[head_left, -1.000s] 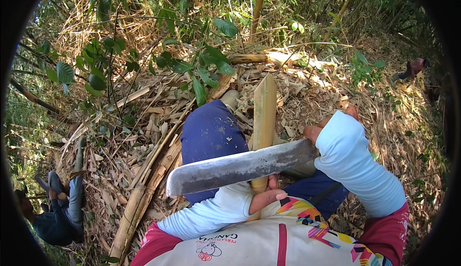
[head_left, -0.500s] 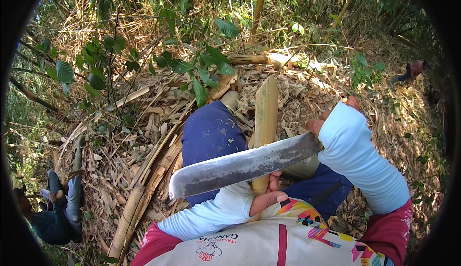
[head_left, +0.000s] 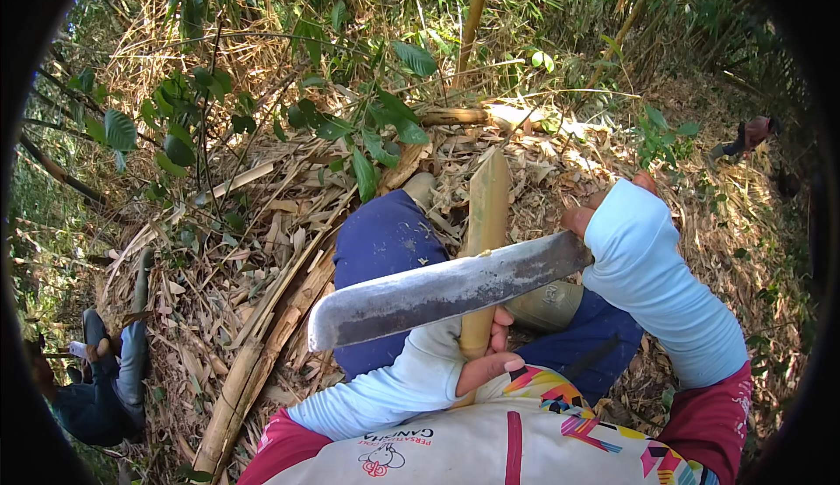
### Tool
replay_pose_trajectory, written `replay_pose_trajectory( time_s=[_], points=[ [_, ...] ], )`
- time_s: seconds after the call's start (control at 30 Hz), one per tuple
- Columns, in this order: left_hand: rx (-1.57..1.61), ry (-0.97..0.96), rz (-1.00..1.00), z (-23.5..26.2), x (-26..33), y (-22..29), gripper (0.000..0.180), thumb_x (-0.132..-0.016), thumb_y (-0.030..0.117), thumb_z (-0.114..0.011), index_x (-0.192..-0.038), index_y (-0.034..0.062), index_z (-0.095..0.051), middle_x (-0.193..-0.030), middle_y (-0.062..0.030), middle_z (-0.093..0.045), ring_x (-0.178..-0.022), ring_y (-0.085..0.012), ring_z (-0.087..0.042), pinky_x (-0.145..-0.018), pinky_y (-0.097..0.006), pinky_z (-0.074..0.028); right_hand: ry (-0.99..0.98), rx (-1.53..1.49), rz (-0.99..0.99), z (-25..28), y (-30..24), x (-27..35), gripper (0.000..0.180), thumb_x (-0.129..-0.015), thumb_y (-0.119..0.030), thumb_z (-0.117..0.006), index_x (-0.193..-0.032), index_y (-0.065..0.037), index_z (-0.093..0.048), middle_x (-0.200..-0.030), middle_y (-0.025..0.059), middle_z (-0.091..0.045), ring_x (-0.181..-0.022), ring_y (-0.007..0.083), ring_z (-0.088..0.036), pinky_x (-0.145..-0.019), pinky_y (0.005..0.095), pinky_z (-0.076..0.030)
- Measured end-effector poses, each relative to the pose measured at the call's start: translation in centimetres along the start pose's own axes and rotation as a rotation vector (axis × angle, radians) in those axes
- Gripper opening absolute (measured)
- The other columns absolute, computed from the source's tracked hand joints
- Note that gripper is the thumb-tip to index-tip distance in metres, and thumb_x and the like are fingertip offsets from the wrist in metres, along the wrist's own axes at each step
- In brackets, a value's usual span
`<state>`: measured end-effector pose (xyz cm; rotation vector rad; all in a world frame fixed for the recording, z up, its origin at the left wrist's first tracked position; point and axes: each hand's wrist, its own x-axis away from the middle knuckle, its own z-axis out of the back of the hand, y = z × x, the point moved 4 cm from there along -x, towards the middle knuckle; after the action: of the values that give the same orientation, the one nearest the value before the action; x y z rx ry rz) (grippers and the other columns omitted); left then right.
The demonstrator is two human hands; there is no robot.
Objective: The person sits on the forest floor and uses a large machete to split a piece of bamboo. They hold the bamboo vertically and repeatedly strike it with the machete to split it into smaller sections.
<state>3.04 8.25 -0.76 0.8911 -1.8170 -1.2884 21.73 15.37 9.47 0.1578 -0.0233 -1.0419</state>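
Observation:
A length of bamboo point(head_left: 487, 205) points away from my body, its far end cut to a slanted tip. My left hand point(head_left: 492, 358) is wrapped round its near end, the thumb lying along the near side. Across the bamboo lies the wide blade of a machete point(head_left: 446, 285), its blunt-ended tip toward the left. My right hand point(head_left: 588, 212) is closed at the blade's right end; the handle is hidden behind the hand and the light blue sleeve. Whether the blade touches the bamboo or hovers over it, I cannot tell.
My bent knee in blue trousers point(head_left: 385, 240) is left of the bamboo, a boot point(head_left: 547, 304) right of it. Split bamboo strips point(head_left: 249, 376) lie on leaf litter. Leafy twigs point(head_left: 376, 135) hang ahead. Another person point(head_left: 101, 397) sits far left; a dark boot point(head_left: 748, 135) shows far right.
The machete has moved slightly away from me along the bamboo, its right end rising with my right hand. My left hand keeps its hold on the bamboo.

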Motion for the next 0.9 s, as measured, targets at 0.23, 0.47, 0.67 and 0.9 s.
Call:
replay_pose_trajectory(
  time_s=[0.23,0.47,0.67,0.9],
  points=[
    [-0.09,0.022,-0.108,-0.1,0.2,0.4,0.044,-0.077,0.013,-0.082,-0.109,-0.0006,-0.055,-0.079,0.0003,-0.059,-0.074,-0.007,-0.055,-0.069,-0.023,-0.047,-0.17,0.079,-0.179,1.7,1.0,-2.0,0.029,-0.069,-0.021,-0.074,-0.095,-0.013,-0.065,-0.08,0.0099,-0.068,-0.081,0.0306,-0.067,-0.078,0.042,-0.05],
    [-0.094,0.003,-0.094,0.1,0.4,0.5,0.048,-0.074,0.005,-0.083,-0.11,0.0028,-0.05,-0.086,-0.0029,-0.06,-0.08,-0.0076,-0.056,-0.072,-0.024,-0.047,-0.479,-0.024,-0.34,2.0,1.6,-4.0,0.034,-0.076,-0.024,-0.071,-0.106,-0.011,-0.062,-0.09,0.0122,-0.069,-0.089,0.0318,-0.067,-0.08,0.0364,-0.055],
    [-0.054,0.018,-0.095,0.2,0.4,0.3,0.046,-0.074,0.005,-0.082,-0.108,0.0032,-0.051,-0.084,-0.0031,-0.059,-0.078,-0.0077,-0.056,-0.071,-0.024,-0.047,-0.208,-0.036,-0.12,1.5,0.0,-1.1,0.033,-0.07,-0.025,-0.073,-0.099,-0.013,-0.066,-0.079,0.0112,-0.068,-0.08,0.0332,-0.067,-0.073,0.0428,-0.051],
    [-0.087,0.011,-0.089,0.1,0.4,0.0,0.047,-0.074,0.004,-0.082,-0.108,0.0034,-0.05,-0.085,-0.003,-0.059,-0.079,-0.0078,-0.056,-0.073,-0.024,-0.047,-0.049,-0.019,-0.035,1.9,0.1,-0.8,0.022,-0.069,-0.025,-0.07,-0.087,-0.014,-0.065,-0.068,0.0056,-0.065,-0.068,0.0287,-0.065,-0.072,0.046,-0.043]
  ],
)
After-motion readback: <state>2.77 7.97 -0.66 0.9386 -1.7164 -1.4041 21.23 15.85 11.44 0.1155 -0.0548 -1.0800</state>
